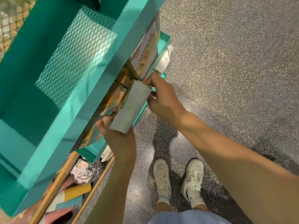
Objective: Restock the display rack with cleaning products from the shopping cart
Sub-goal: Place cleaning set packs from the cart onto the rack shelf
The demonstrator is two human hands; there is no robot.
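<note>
Box [131,105] is being slotted into the teal rack's [100,88] lower shelf beside boxes [142,50] already shelved. Left hand [119,139] is gripping its near end; right hand [161,97] is pinching the far end. Next move probably calls for pushing it level.

Shelf [158,50] crowded with boxes [144,52]
</note>
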